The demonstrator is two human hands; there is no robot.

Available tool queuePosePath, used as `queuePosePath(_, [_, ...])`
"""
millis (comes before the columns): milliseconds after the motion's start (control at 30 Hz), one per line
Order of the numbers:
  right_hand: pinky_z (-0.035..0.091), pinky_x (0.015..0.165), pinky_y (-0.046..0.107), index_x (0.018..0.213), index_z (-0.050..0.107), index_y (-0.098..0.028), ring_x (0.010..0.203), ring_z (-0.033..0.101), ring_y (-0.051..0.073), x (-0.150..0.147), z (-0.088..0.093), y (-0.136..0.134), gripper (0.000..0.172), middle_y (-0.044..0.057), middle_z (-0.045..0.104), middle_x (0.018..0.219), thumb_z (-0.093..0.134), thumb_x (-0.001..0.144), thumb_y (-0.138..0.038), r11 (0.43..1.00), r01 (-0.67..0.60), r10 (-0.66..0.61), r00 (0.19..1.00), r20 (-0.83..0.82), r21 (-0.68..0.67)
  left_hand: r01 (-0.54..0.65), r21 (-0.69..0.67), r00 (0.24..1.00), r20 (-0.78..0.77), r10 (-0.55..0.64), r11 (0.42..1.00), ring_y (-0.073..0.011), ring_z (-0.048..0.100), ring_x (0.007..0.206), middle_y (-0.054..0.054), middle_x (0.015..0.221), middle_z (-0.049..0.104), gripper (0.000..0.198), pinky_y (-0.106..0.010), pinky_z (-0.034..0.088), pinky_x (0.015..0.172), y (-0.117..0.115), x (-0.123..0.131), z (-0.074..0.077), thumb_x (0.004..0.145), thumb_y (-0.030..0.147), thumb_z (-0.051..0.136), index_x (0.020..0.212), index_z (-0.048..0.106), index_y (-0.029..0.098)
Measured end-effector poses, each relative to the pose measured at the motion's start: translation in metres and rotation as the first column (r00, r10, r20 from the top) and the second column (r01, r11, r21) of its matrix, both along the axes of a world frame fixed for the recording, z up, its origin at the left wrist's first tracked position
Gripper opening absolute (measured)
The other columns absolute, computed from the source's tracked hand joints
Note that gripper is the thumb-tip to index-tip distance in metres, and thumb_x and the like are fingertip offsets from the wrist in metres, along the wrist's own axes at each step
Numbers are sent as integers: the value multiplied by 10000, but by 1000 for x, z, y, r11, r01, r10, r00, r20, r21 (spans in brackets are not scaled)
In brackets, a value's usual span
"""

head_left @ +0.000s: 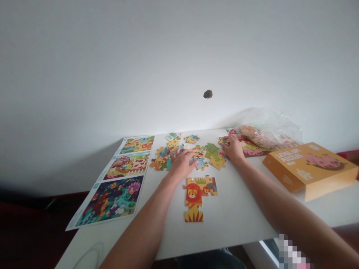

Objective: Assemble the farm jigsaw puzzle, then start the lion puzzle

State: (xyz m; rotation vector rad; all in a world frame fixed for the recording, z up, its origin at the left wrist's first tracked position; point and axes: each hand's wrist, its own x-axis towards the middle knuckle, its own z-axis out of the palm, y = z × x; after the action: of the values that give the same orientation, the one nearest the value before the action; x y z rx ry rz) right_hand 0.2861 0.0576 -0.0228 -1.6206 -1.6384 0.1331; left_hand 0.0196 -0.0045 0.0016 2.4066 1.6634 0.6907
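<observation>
Loose colourful puzzle pieces [174, 147] lie scattered at the far side of a white table [238, 216]. My left hand [182, 162] rests flat on them, fingers spread, touching a piece near its fingertips. My right hand [233, 148] lies with fingers stretched over pieces at the right of the pile. Nearer to me sits a joined group of pieces showing a lion [198, 196], between my two forearms and untouched.
A picture sheet with three printed scenes [117, 183] lies on the table's left. An orange puzzle box [311, 168] stands at the right, with a clear plastic bag of pieces [266, 132] behind it. A white wall rises just beyond the table.
</observation>
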Motion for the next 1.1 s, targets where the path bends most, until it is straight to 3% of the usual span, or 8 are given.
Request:
queuePosePath(100, [429, 1033, 425, 1070, 663, -193, 1185, 557, 263, -3, 0, -2, 294, 124, 580, 1316, 573, 792, -227, 999, -42, 44, 998, 48, -32, 2, 1, 1000, 2, -2, 1000, -306, 413, 1262, -8, 1258, 642, 260, -571, 214, 1096, 0, 0, 1, 833, 374, 671, 1086, 697, 319])
queuePosePath(267, [342, 1082, 580, 1187, 657, -264, 1324, 443, 346, -12, 7, -12, 462, 103, 484, 1451, 669, 780, -481, 980, -101, 135, 971, 199, -169, 15, 6, 1000, 16, -15, 1000, -307, 428, 1245, -10, 1243, 653, 254, -558, 238, 1092, -1, 0, 2, 817, 370, 686, 1063, 714, 314])
queuePosePath(467, [208, 1096, 690, 1263, 628, -288, 1412, 287, 422, -20, 19, -22, 499, 67, 389, 1536, 615, 830, -537, 975, -43, 110, 946, 305, -219, 147, 23, 988, 53, -148, 989, -266, 456, 1241, 3, 1203, 682, 302, -464, 270, 1117, 0, 0, 0, 814, 315, 675, 1115, 702, 310])
queuePosePath(567, [178, 1112, 679, 1343, 558, -296, 1427, 269, 395, -26, 22, -30, 566, 67, 407, 1526, 591, 846, -566, 957, -219, 271, 906, 326, -188, 157, 15, 987, 36, -158, 987, -282, 444, 1264, 9, 1218, 683, 360, -487, 252, 1124, 0, 0, -1, 813, 318, 672, 1173, 677, 308])
queuePosePath(667, [155, 1103, 706, 1415, 480, -305, 1412, 295, 403, -33, 23, -36, 682, 78, 486, 1468, 633, 811, -582, 870, -422, 488, 815, 313, -256, 142, 1, 990, 17, -142, 990, -296, 433, 1282, -1, 1235, 677, 391, -509, 237, 1129, -2, 0, 0, 814, 328, 665, 1204, 660, 297])
queuePosePath(733, [146, 1104, 708, 1407, 491, -294, 1390, 328, 408, -38, 23, -38, 689, 90, 544, 1411, 668, 793, -550, 842, -456, 531, 796, 292, -288, 135, -5, 991, 13, -135, 991, -296, 435, 1283, -11, 1236, 676, 408, -511, 235, 1130, -3, 1, 2, 815, 328, 663, 1222, 651, 294])
queuePosePath(933, [268, 1099, 564, 1270, 604, -261, 1204, 522, 321, -40, 24, -35, 590, 90, 667, 1215, 737, 752, -510, 866, -470, 501, 823, 270, -174, 120, -14, 993, 15, -120, 993, -288, 436, 1280, -27, 1228, 675, 423, -483, 252, 1131, -3, 0, 3, 811, 332, 664, 1231, 646, 283])
queuePosePath(1100, [381, 1015, 442, 1218, 612, -250, 1069, 589, 251, -33, 24, -31, 433, 49, 728, 1008, 669, 840, -453, 883, -466, 469, 873, 129, -58, 123, -12, 992, 19, -123, 992, -288, 437, 1269, -22, 1230, 671, 427, -470, 272, 1122, -3, -1, 4, 808, 331, 662, 1232, 646, 281])
